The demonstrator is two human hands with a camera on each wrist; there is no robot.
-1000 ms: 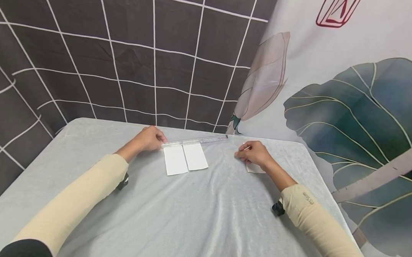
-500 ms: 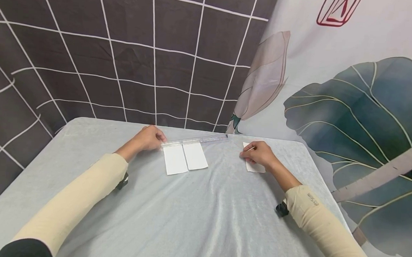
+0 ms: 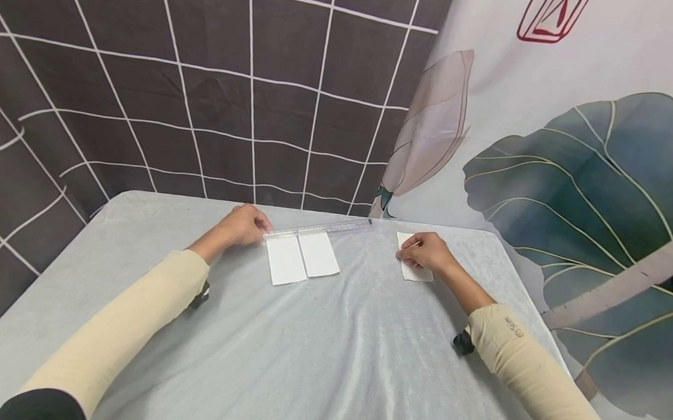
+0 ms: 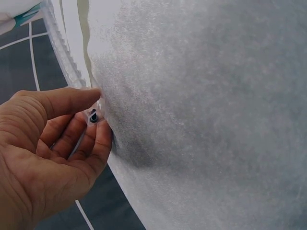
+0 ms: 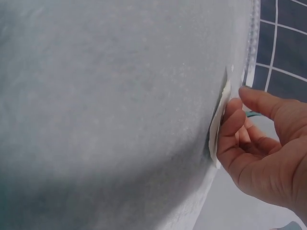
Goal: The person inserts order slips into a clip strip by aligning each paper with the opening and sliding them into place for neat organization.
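A clear plastic ruler (image 3: 336,227) lies slantwise near the table's far edge. My left hand (image 3: 247,225) pinches its left end between thumb and fingers; a dark hole in that end shows in the left wrist view. Against the ruler's near edge two white paper rectangles, a left paper (image 3: 286,261) and a right paper (image 3: 319,255), lie side by side. My right hand (image 3: 425,251) is over a third off-white paper (image 3: 418,275), partly covering it. In the right wrist view its bent fingers are at the paper (image 5: 219,120), with the thumb apart from them.
A pale grey cloth (image 3: 308,346) with creases covers the table. Behind it hangs a dark curtain (image 3: 206,91) with white grid lines, and to the right a leaf-printed curtain (image 3: 574,183). Small black devices sit at both wrists, one on the right wrist (image 3: 463,343).
My right hand has moved slightly to the right, onto the third paper, uncovering more of its far-left corner. The left hand, ruler and two papers have stayed in place.
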